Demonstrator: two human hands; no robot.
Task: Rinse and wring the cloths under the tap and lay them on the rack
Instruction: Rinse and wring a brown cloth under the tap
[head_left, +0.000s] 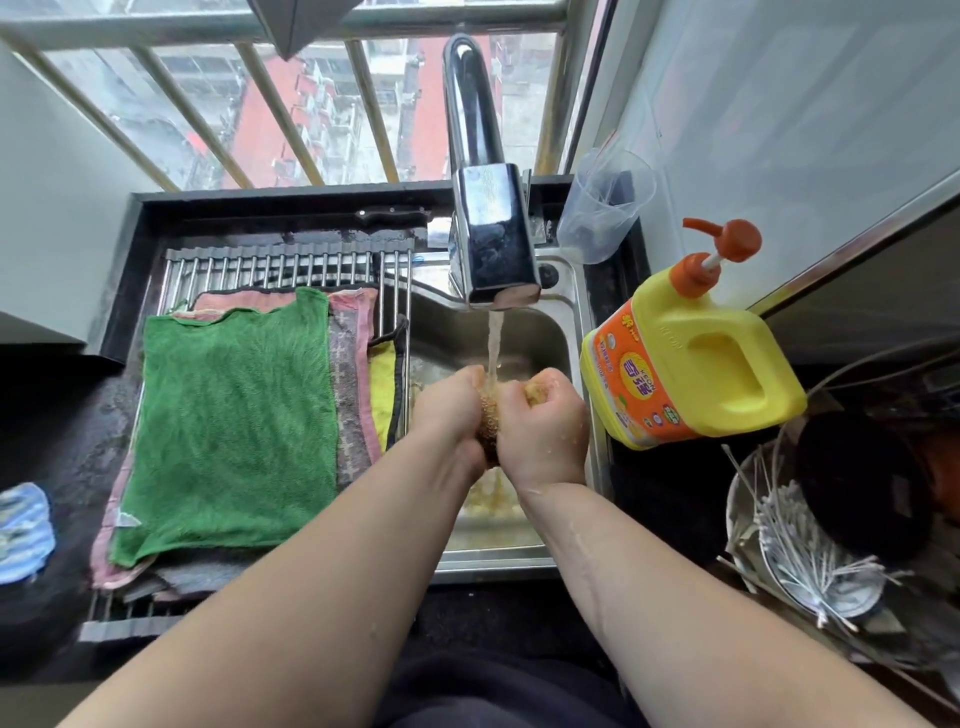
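Hands: left hand (449, 410) and right hand (543, 431) were side by side over the sink, both clenched around one wet brownish cloth (488, 415) bunched between them.
Cloth in hands: it sat directly under the running water (494, 338), above the basin and just right of the rack.
Tap: a chrome tap (493, 228) stood at the far side of the sink, and its stream fell onto the brownish cloth.
Sink: a steel sink (550, 332) was set into a dark desk (52, 415).
Rack: a metal bar rack (291, 260) lay across the left part of the sink.
On the rack: a green cloth (234, 415) was spread flat on top of pink-edged cloths (358, 312). A yellow cloth (382, 384) lay at the rack's right edge, near the left hand.
Right side: a yellow detergent bottle (691, 364) with an orange pump stood just right of the sink. A clear plastic cup (605, 208) stood farther back, beside the tap.
Left side: a blue striped cloth (23, 530) lay on the desk, well apart from the rack.
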